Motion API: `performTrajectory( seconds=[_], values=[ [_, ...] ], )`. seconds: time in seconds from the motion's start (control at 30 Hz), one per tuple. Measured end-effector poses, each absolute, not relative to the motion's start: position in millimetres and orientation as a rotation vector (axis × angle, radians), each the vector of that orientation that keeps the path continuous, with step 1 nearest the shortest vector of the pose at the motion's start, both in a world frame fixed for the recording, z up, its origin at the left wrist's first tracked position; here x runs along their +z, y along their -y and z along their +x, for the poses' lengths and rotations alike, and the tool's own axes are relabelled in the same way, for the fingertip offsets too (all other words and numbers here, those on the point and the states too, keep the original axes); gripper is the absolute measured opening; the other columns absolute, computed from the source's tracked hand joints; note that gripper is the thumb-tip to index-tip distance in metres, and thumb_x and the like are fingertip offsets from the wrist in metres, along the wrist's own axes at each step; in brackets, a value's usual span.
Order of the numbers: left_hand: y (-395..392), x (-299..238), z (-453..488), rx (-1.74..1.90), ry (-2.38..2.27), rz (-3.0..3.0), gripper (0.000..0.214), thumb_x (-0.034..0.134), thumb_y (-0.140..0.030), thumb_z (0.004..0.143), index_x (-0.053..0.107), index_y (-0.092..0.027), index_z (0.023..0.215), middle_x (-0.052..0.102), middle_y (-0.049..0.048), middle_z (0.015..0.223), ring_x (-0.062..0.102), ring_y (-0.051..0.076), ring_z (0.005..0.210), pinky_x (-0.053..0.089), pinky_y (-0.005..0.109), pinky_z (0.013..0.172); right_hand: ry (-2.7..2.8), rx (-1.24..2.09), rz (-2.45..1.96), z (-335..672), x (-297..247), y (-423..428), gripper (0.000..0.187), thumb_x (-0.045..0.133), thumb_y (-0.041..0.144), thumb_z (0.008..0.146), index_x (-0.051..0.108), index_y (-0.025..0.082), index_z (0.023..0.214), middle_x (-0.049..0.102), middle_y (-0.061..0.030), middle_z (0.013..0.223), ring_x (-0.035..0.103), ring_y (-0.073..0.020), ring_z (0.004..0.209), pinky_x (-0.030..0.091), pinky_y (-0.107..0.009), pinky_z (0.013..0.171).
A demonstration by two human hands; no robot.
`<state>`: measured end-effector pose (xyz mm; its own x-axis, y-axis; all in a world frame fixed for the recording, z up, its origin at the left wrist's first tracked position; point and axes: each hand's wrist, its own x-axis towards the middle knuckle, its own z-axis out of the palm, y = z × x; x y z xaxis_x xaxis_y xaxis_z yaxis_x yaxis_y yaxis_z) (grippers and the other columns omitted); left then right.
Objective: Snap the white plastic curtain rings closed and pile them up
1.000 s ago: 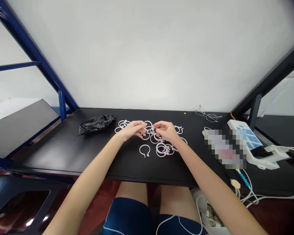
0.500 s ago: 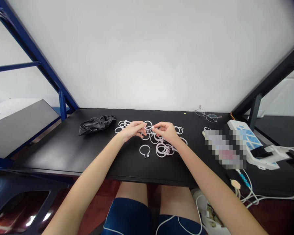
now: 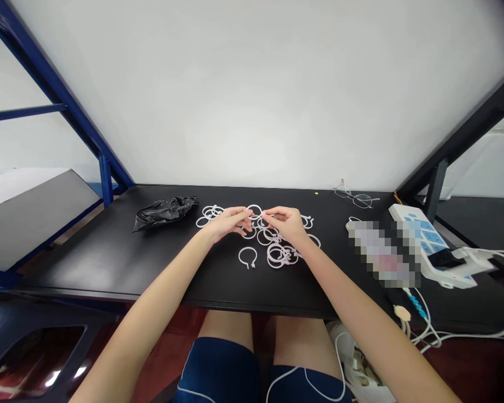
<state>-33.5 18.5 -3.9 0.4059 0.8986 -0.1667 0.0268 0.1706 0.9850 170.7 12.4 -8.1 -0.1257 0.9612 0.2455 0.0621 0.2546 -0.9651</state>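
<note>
Several white plastic rings (image 3: 277, 252) lie scattered on a black table (image 3: 109, 257). My left hand (image 3: 229, 222) and my right hand (image 3: 286, 223) meet over the pile, fingers pinched. Between their fingertips they hold one white ring (image 3: 254, 212), lifted a little above the others. A single open ring (image 3: 247, 257) lies apart, nearer to me. More rings (image 3: 209, 214) lie behind my left hand.
A crumpled black plastic bag (image 3: 164, 211) lies at the left of the rings. Glasses (image 3: 356, 197) rest at the back right. A white power strip (image 3: 430, 246) with cables and a blurred object (image 3: 380, 253) sit at the right. Blue frame posts (image 3: 105, 179) stand at the left.
The pinched ring has risen slightly between my fingertips, and both hands have drawn a bit closer together. The view has shifted up a little.
</note>
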Motion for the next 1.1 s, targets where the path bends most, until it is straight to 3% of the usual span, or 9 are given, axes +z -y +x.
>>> performTrajectory(
  seconds=[0.2, 0.33, 0.83, 1.1],
  values=[
    [-13, 2, -29, 0.797, -0.979, 1.323, 0.052, 0.07, -0.048, 0.079, 0.057, -0.019, 0.12, 0.066, 0.0099, 0.102, 0.067, 0.015, 0.08, 0.056, 0.025, 0.063, 1.379, 1.084, -0.966, 169, -1, -9, 0.034, 0.083, 0.044, 0.057, 0.074, 0.016, 0.074, 0.071, -0.0053, 0.068, 0.06, -0.0141, 0.052, 0.053, -0.03, 0.053],
    [-12, 0, -26, 0.786, -0.933, 1.444, 0.053, 0.073, -0.041, 0.078, 0.057, -0.019, 0.124, 0.065, 0.0112, 0.11, 0.066, 0.016, 0.083, 0.056, 0.024, 0.062, 1.377, 1.107, -0.947, 170, 1, -9, 0.033, 0.084, 0.043, 0.057, 0.074, 0.016, 0.073, 0.071, -0.0052, 0.068, 0.06, -0.0136, 0.053, 0.053, -0.03, 0.053],
    [-14, -2, -26, 0.953, -1.031, 1.527, 0.046, 0.075, -0.044, 0.072, 0.071, -0.014, 0.106, 0.064, 0.0034, 0.073, 0.056, 0.011, 0.065, 0.05, 0.022, 0.058, 1.363, 1.249, -0.942, 172, 3, -11, 0.035, 0.086, 0.04, 0.054, 0.077, 0.016, 0.077, 0.07, -0.0038, 0.065, 0.055, -0.0104, 0.048, 0.049, -0.028, 0.05],
    [-16, -9, -26, 1.025, -1.019, 1.569, 0.041, 0.074, -0.042, 0.072, 0.074, -0.011, 0.099, 0.065, 0.0027, 0.069, 0.055, 0.01, 0.058, 0.051, 0.022, 0.056, 1.379, 1.242, -0.937, 172, 2, -10, 0.033, 0.086, 0.04, 0.054, 0.078, 0.016, 0.076, 0.07, -0.004, 0.064, 0.056, -0.0106, 0.048, 0.05, -0.028, 0.051]
  ],
)
